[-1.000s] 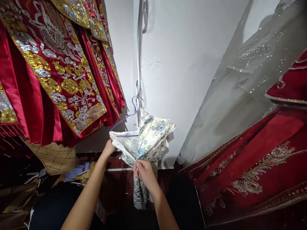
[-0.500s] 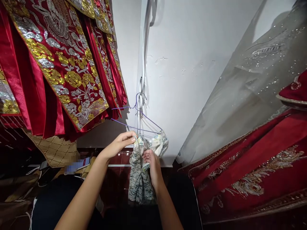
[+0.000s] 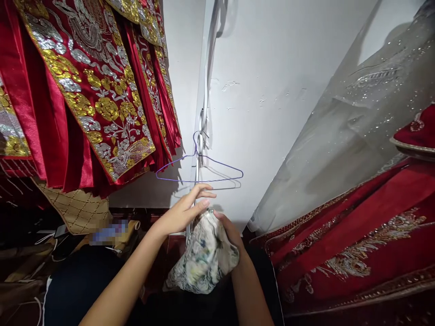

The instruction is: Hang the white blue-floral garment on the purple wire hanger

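A crinkled garment (image 3: 204, 258) with a white, green and grey pattern hangs bunched in front of my lap. Its top edge is pinched by my right hand (image 3: 230, 228), whose thumb shows while the other fingers are hidden behind the cloth. My left hand (image 3: 192, 206) is open just above the garment's top. Its fingers are stretched out to the right, and the thumb is close to the cloth. Beyond the hands, a bare purple wire hanger (image 3: 200, 181) hangs by its hook from a white loop (image 3: 200, 140), apart from the garment.
Red garments (image 3: 112, 113) with gold and silver embroidery hang at the left. A sheer sparkly gown (image 3: 340, 117) and a red embroidered garment (image 3: 356, 240) fill the right. Behind is a white wall (image 3: 265, 59). A blurred patch (image 3: 108, 233) lies at lower left by a tan quilted cloth (image 3: 73, 206).
The garment has come off the hanger and lower, toward me. The hanger now hangs level and bare. My left hand has moved right, its fingers extended.
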Demonstrator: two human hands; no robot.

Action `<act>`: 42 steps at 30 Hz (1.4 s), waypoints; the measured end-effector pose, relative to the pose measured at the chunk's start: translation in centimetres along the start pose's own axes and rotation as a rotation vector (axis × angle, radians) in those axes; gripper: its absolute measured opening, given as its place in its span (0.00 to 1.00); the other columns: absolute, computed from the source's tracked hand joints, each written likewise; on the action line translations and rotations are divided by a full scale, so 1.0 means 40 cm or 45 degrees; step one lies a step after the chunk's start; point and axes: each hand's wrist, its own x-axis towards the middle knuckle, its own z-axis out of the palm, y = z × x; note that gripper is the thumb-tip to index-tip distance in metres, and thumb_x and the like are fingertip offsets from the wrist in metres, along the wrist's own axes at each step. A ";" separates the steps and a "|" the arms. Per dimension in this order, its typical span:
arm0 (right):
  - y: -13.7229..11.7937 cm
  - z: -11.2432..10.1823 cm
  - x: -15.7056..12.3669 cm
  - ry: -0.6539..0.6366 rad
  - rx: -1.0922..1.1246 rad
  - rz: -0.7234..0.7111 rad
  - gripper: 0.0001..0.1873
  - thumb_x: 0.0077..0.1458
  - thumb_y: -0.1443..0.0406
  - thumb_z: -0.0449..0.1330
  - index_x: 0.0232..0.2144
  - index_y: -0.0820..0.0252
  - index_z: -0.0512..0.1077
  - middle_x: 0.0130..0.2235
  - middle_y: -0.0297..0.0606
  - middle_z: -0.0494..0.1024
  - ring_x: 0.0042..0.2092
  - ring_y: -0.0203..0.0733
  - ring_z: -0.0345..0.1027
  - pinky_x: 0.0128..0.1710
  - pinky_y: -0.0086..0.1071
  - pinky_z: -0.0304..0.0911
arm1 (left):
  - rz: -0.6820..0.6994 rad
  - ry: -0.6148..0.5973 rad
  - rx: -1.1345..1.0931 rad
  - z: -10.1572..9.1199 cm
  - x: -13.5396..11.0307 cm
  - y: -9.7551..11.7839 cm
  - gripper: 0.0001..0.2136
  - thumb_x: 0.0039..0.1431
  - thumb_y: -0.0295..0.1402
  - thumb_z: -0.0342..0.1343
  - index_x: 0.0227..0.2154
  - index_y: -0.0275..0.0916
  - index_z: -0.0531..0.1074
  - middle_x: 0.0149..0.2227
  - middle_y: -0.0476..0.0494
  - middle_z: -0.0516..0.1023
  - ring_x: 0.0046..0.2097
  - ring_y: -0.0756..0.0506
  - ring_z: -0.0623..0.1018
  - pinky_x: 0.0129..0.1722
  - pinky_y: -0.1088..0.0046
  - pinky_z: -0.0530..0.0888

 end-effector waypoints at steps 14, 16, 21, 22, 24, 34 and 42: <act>-0.093 -0.044 0.340 0.259 -0.554 -0.513 0.20 0.48 0.64 0.55 0.44 0.57 0.73 0.39 0.37 0.77 0.37 0.40 0.68 0.35 0.30 0.61 | -0.829 0.008 0.844 -0.190 -0.036 -0.221 0.23 0.49 0.56 0.58 0.16 0.40 0.66 0.22 0.42 0.73 0.28 0.39 0.75 0.30 0.67 0.66; -0.043 -0.035 0.392 0.188 -0.747 -0.418 0.13 0.48 0.62 0.53 0.34 0.59 0.74 0.31 0.35 0.76 0.33 0.40 0.65 0.33 0.29 0.59 | -0.996 0.071 0.986 -0.191 -0.054 -0.257 0.20 0.43 0.53 0.61 0.15 0.41 0.68 0.26 0.35 0.77 0.34 0.32 0.79 0.35 0.62 0.69; 0.031 -0.078 0.388 0.181 -0.959 -0.392 0.08 0.42 0.64 0.54 0.15 0.58 0.63 0.18 0.29 0.61 0.26 0.36 0.54 0.27 0.28 0.48 | -1.218 0.225 1.051 -0.229 -0.071 -0.344 0.17 0.35 0.48 0.66 0.14 0.39 0.70 0.29 0.26 0.80 0.41 0.21 0.79 0.39 0.49 0.70; 0.031 -0.090 0.376 0.176 -0.980 -0.397 0.08 0.41 0.64 0.54 0.15 0.58 0.62 0.18 0.29 0.60 0.25 0.35 0.53 0.26 0.28 0.47 | -1.235 0.267 1.058 -0.244 -0.068 -0.354 0.16 0.36 0.47 0.66 0.16 0.39 0.71 0.31 0.24 0.80 0.42 0.20 0.78 0.39 0.48 0.70; 0.024 -0.110 0.353 0.158 -1.016 -0.405 0.07 0.41 0.64 0.52 0.15 0.58 0.61 0.18 0.28 0.59 0.24 0.34 0.50 0.25 0.28 0.44 | -1.235 0.349 1.069 -0.270 -0.060 -0.364 0.16 0.42 0.47 0.63 0.22 0.38 0.76 0.36 0.21 0.80 0.44 0.20 0.78 0.40 0.47 0.70; 0.001 -0.120 0.315 0.093 -1.022 -0.388 0.08 0.43 0.63 0.51 0.16 0.58 0.62 0.19 0.29 0.58 0.25 0.34 0.50 0.26 0.28 0.46 | -0.442 0.847 0.665 -0.335 -0.058 -0.329 0.22 0.65 0.46 0.41 0.46 0.41 0.76 0.39 0.43 0.81 0.38 0.44 0.79 0.40 0.70 0.71; -0.003 -0.108 0.282 0.039 -0.979 -0.326 0.08 0.43 0.62 0.51 0.17 0.58 0.61 0.19 0.29 0.58 0.23 0.34 0.50 0.25 0.27 0.46 | -0.701 0.464 0.466 -0.167 -0.040 -0.417 0.10 0.51 0.36 0.59 0.35 0.36 0.74 0.29 0.44 0.79 0.30 0.45 0.76 0.35 0.71 0.71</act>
